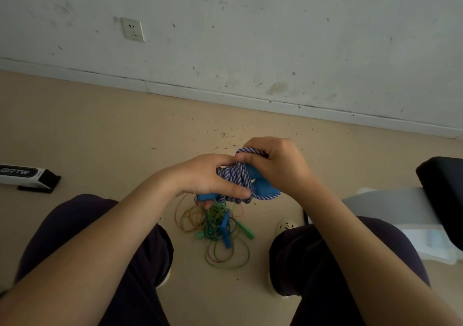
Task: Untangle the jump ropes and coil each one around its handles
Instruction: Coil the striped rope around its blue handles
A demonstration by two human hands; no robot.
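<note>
I see two knees in dark trousers at the bottom, with bare arms reaching forward over them. The left hand (203, 175) curls around blue handles (263, 184) with a purple-and-white rope (235, 175) wound around them. The thumb presses across the coils. The bundle's long line slants from lower left to upper right. One blue handle end pokes out under the left hand, pointing down and left. The right hand (278, 165) pinches a loop of the same rope at the top of the bundle, fingers bent tight on it.

Below the hands, on the tan floor (100, 125) between the feet, lies a tangled pile of thin ropes (218, 228), green and orange, with green and blue handles mixed in. A white shoe (285, 225) sits just right of it.

Farther left is a white and black box (27, 176). On the right stands a black and white seat (441, 190). Beyond is a marked white wall (250, 37) with a socket (133, 29).
</note>
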